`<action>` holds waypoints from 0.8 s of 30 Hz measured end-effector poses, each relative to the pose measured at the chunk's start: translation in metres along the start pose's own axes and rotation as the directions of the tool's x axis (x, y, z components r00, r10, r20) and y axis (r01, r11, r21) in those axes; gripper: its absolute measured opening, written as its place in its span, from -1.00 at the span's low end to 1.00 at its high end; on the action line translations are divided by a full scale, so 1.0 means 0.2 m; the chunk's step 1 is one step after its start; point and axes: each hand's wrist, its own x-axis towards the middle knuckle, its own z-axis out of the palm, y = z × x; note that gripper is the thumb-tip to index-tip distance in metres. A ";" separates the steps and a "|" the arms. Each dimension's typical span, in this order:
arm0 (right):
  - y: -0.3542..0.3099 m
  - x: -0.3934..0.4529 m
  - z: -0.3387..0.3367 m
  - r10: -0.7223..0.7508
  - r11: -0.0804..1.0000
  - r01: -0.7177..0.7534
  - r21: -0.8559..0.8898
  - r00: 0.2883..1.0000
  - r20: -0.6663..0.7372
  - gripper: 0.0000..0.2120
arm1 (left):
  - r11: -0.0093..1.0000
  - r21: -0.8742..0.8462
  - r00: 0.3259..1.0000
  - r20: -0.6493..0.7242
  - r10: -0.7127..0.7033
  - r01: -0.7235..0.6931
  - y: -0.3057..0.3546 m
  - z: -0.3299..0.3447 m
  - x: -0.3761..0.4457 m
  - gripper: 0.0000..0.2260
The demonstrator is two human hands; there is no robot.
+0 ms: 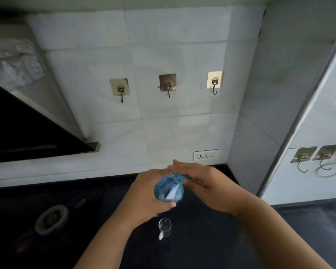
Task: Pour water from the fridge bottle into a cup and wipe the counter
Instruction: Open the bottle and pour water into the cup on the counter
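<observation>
A clear blue plastic bottle (169,190) is held above the dark counter (211,239), its neck pointing away from me toward the wall. My left hand (144,197) grips the bottle's body from the left, thumb under it. My right hand (202,183) covers the teal cap (177,178) at the neck, with its fingers laid over the cap. A small clear glass cup (164,228) with a handle stands upright on the counter just below and in front of the bottle. I cannot tell whether there is water in the cup.
A gas burner (51,218) sits in the stove top at the left. A slanted black chimney hood (27,129) hangs above it. Three wall hooks (168,84) and a socket plate (206,155) are on the white tiles. A white cabinet side (308,113) stands at the right.
</observation>
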 end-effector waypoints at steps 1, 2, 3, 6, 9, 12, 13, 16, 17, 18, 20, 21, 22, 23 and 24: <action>-0.01 0.01 -0.02 0.021 1.000 -0.021 -0.015 1.000 -0.006 -0.50 | 0.999 0.041 1.000 -0.003 0.006 -0.005 -0.01 -0.01 0.00 -0.35; -0.02 0.01 -0.03 0.043 0.998 -0.044 -0.049 0.999 -0.014 -0.53 | 0.997 0.081 1.000 -0.008 0.015 -0.015 0.00 -0.03 0.00 -0.34; -0.03 0.02 -0.04 0.063 0.994 -0.066 -0.084 0.998 -0.030 -0.58 | 0.994 0.109 1.000 -0.018 0.022 -0.020 0.01 -0.04 0.00 -0.34; -0.05 0.05 -0.03 0.137 0.986 -0.148 -0.080 0.982 -0.130 -0.74 | 0.982 0.190 0.999 -0.027 0.029 -0.024 0.04 -0.07 0.00 -0.27; -0.07 0.07 -0.01 0.208 0.958 -0.239 -0.156 0.958 -0.195 -0.75 | 0.947 0.317 0.997 -0.032 0.066 -0.053 0.07 -0.08 0.00 -0.23; -0.08 0.08 0.00 0.261 0.941 -0.295 -0.165 0.944 -0.201 -0.73 | 0.893 0.444 0.991 -0.067 0.115 -0.073 0.08 -0.10 -0.01 -0.24; -0.08 0.08 0.00 0.275 0.939 -0.307 -0.157 0.942 -0.193 -0.74 | 0.878 0.472 0.989 -0.075 0.128 -0.078 0.09 -0.09 -0.01 -0.25; -0.08 0.08 0.00 0.243 0.939 -0.285 -0.191 0.945 -0.218 -0.78 | 0.898 0.435 0.991 -0.075 0.110 -0.067 0.09 -0.09 -0.02 -0.25; -0.08 0.08 0.00 0.211 0.947 -0.256 -0.192 0.951 -0.226 -0.81 | 0.908 0.414 0.992 -0.073 0.101 -0.062 0.09 -0.09 -0.02 -0.25; -0.07 0.07 -0.01 0.164 0.960 -0.208 -0.189 0.961 -0.224 -0.80 | 0.912 0.407 0.993 -0.072 0.096 -0.059 0.09 -0.10 -0.03 -0.25; -0.04 0.07 -0.03 0.019 0.981 -0.055 -0.186 0.981 -0.193 -0.77 | 0.910 0.411 0.992 -0.077 0.100 -0.060 0.09 -0.10 -0.02 -0.25; -0.02 0.06 -0.03 -0.058 0.981 0.025 -0.194 0.984 -0.167 -0.75 | 0.911 0.407 0.992 -0.079 0.101 -0.060 0.09 -0.11 -0.02 -0.25; 0.00 0.06 -0.04 -0.124 0.972 0.092 -0.216 0.982 -0.141 -0.75 | 0.915 0.400 0.992 -0.076 0.101 -0.063 0.09 -0.11 -0.02 -0.24; 0.00 0.06 -0.05 -0.182 0.958 0.149 -0.245 0.976 -0.120 -0.75 | 0.919 0.389 0.992 -0.070 0.101 -0.066 0.09 -0.12 -0.02 -0.25; 0.00 0.06 -0.06 -0.227 0.944 0.192 -0.268 0.968 -0.108 -0.74 | 0.922 0.380 0.993 -0.065 0.103 -0.071 0.10 -0.13 -0.02 -0.25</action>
